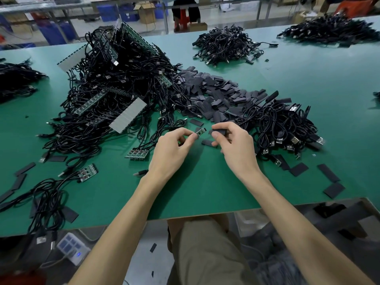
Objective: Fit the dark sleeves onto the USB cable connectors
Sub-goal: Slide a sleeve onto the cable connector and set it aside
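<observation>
The person's khaki shorts (205, 254) lie nearest, under the near edge of the green worktable (185, 198).

**Far left to centre.** A large heap of black cables with green circuit strips (115, 85) occupies the left half of the table. A small panel of boards (136, 154) lies just left of the left hand.

**Step in hand.** The left hand (172, 145) pinches a small green circuit board (199, 132) on a cable end between thumb and forefinger, with the board tip pointing right. The right hand (234, 145) pinches one dark sleeve (218, 132) between thumb and fingers, with the remaining fingers curled. Board and sleeve are near each other but apart. By this judgement, the sleeve is not yet fitted and the step is alignment before insertion.

**Next move.** The sleeve mouth probably has to be squeezed open, then lined up with the board tip and slid over it. Whether the mouth is open cannot be told.

**Centre to right.** A spare sleeve (208, 143) lies on the table between the hands. The sleeve stock pile (216, 93) lies beyond them. A heap of cables with USB plugs (283, 124) lies close to the right hand, and its loops could snag the sleeve hand. Loose sleeves (329, 173) are scattered at the near right.
</observation>
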